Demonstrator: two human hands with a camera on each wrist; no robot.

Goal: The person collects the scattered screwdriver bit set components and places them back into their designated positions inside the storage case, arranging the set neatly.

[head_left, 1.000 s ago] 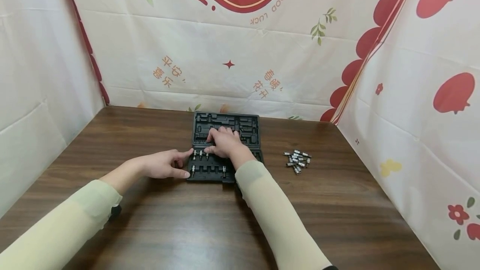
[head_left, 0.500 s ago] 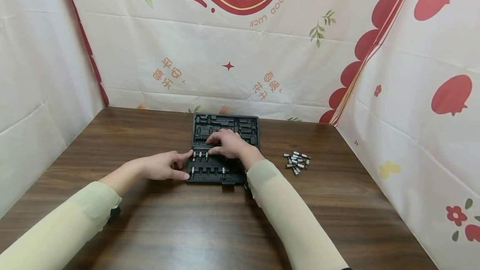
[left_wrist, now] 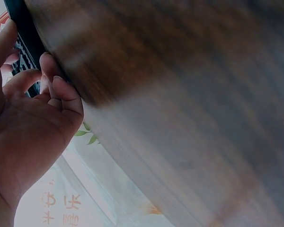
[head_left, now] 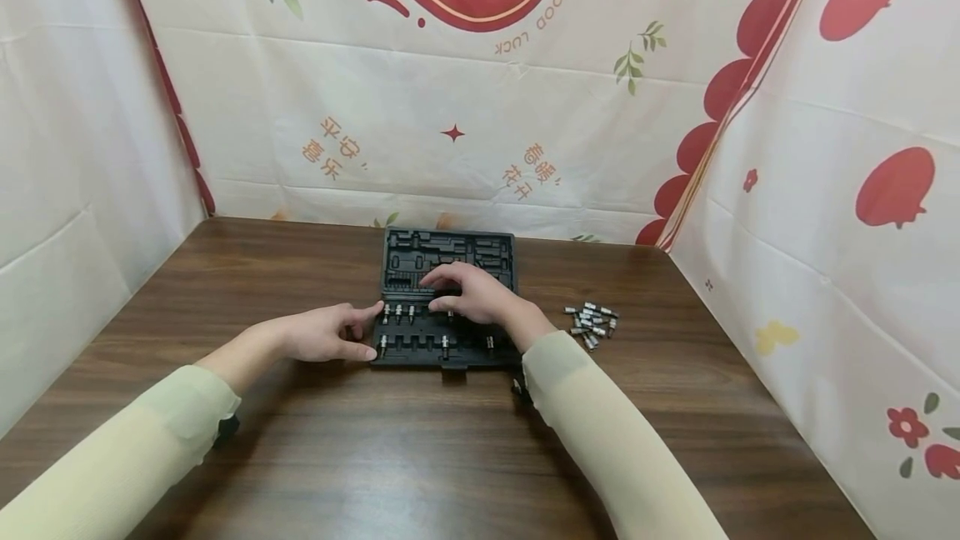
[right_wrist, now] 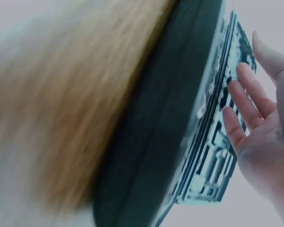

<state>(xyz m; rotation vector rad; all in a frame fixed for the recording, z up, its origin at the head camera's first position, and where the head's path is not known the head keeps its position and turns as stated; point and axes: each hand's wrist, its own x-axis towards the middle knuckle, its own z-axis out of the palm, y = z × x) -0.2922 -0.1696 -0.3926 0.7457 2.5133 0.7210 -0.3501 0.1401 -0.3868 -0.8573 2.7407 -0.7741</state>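
Note:
A black tool case (head_left: 420, 354) lies open on the table, its lid folded back. Several silver-and-black bit sockets (head_left: 399, 312) stand in its rear left slots, with others spaced along the front row. At the case's left edge, my left hand (head_left: 318, 333) touches with outstretched index finger and thumb; its other fingers are bent. Over the middle of the case hovers my right hand (head_left: 480, 297), fingers loosely bent and parted. The right wrist view shows the fingers (right_wrist: 246, 101) with nothing between them. A socket (head_left: 451, 314) sits just under this hand, partly hidden.
To the right of the case lies a loose pile of bit sockets (head_left: 591, 323). The wooden table (head_left: 360, 448) runs back to a patterned cloth (head_left: 450, 82), with more cloth along both sides. The case lid (head_left: 397, 261) has moulded recesses.
My right hand has drawn to the right across the case, its fingers parting, which uncovers a socket near it and one in the front row. My left hand stays at the case edge.

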